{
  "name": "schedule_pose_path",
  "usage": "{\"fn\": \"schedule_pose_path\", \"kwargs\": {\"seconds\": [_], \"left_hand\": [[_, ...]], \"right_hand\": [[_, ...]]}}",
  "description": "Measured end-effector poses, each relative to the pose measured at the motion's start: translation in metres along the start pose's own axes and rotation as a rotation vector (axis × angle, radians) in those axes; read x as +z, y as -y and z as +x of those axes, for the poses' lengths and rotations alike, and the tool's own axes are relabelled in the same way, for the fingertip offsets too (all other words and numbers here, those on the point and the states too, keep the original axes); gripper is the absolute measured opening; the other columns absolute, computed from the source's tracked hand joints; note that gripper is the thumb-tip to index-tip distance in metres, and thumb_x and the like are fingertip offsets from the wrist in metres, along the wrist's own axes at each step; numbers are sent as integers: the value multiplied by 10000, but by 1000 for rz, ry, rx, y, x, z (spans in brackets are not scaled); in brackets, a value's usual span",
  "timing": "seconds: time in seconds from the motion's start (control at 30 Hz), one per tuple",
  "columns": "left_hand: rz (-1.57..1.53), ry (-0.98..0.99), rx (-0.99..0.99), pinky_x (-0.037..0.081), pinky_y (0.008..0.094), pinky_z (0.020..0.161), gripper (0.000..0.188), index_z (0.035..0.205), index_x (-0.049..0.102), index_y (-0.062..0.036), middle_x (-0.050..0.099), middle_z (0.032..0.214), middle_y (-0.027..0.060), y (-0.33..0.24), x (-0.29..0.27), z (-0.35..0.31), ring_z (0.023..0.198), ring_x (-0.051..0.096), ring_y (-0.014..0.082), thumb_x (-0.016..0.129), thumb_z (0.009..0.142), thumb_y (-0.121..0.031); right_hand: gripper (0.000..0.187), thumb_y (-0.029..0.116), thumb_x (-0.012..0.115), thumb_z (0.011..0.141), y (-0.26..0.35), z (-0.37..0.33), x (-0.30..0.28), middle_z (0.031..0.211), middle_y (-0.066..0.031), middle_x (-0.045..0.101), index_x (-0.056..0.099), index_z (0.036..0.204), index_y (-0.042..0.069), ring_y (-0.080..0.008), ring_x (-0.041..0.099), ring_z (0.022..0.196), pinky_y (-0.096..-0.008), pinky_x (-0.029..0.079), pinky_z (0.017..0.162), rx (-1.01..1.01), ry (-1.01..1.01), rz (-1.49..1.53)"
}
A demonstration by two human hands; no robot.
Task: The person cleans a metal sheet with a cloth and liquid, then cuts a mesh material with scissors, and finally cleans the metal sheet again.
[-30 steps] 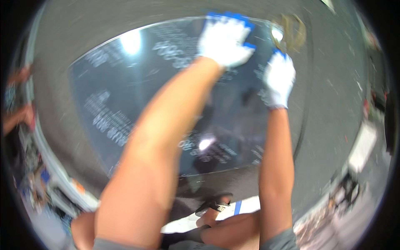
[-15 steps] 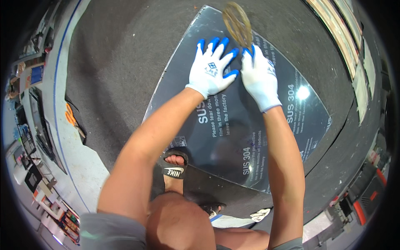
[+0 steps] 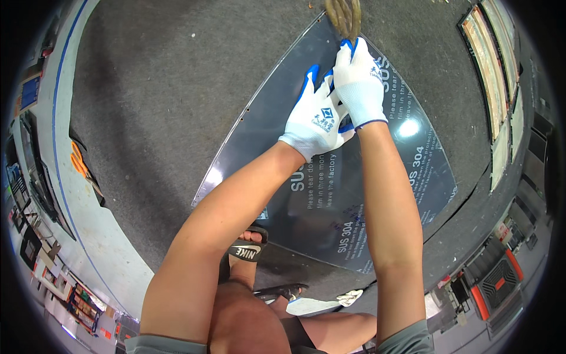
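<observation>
A dark, film-covered metal sheet (image 3: pixel 283 194) with pale printing lies on the dark grey carpet, one corner pointing away from me. My left hand (image 3: pixel 315 115), in a white glove with blue fingertips, rests on the sheet with its fingers stretched out and holds nothing. Part of it is covered by my right hand (image 3: pixel 361 82), which wears the same kind of glove. Thumb and fingers of the right hand are closed on a yellowish-brown, translucent looped strip (image 3: pixel 344 17) at the sheet's far corner. The strip's far end is cut off by the picture's upper edge.
Orange-handled scissors (image 3: pixel 78 159) lie at the left carpet edge. My sandalled foot (image 3: pixel 244 251) is by the sheet's near edge, with a white glove (image 3: pixel 350 298) farther right. Long pale framed panels (image 3: pixel 486 65) lie at the right. An orange-and-black case (image 3: pixel 496 283) stands lower right.
My right hand has moved farther away with the looped strip, toward the sheet's far corner. My left hand has shifted slightly right and nearer, and its fingers are less spread.
</observation>
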State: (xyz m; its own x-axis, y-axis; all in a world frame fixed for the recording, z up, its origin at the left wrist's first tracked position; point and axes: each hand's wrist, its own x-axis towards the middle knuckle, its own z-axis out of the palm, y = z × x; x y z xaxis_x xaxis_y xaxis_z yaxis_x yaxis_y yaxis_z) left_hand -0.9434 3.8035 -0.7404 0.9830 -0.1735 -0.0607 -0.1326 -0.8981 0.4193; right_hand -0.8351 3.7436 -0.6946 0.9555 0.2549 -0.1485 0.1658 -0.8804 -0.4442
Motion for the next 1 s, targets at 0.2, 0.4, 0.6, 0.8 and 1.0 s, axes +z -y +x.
{"fn": "schedule_pose_path", "kwargs": {"seconds": [0.2,0.4,0.6,0.8,1.0], "left_hand": [[-89,-184,37,172,708,1270,791,1561,536,-106,516,1598,169,1,-1,0,1534,372,423,659,943,-583],[-105,-167,43,188,708,1263,715,1473,632,-108,524,1582,185,1,-1,-1,1510,400,433,673,931,-572],[-24,-57,-2,187,703,1259,714,1495,610,-124,489,1619,174,-2,-11,2,1511,401,430,688,915,-533],[93,-129,10,194,680,1262,697,1550,562,-240,434,1672,152,-10,-10,3,1522,388,414,647,927,-541],[260,-170,58,190,669,1262,700,1599,514,-274,408,1693,150,-10,3,6,1540,369,407,607,968,-560]], "right_hand": [[412,353,505,1097,0,5,-5,1024,-227,759,595,1315,15,-399,754,974,-509,587,853,-30,-8,-17],[376,354,501,1092,1,11,-6,1000,-243,753,601,1236,22,-431,740,965,-538,572,857,-8,-24,134],[396,388,460,1105,-20,5,-4,1032,-230,763,626,1244,56,-440,734,1001,-548,557,898,-55,29,-23],[274,265,531,1077,-100,-108,-35,940,-229,743,650,1231,73,-435,732,905,-538,551,795,205,-41,128],[309,191,555,1068,-204,-275,-67,850,-178,703,629,1289,-11,-359,693,746,-469,524,709,559,-387,122]]}}
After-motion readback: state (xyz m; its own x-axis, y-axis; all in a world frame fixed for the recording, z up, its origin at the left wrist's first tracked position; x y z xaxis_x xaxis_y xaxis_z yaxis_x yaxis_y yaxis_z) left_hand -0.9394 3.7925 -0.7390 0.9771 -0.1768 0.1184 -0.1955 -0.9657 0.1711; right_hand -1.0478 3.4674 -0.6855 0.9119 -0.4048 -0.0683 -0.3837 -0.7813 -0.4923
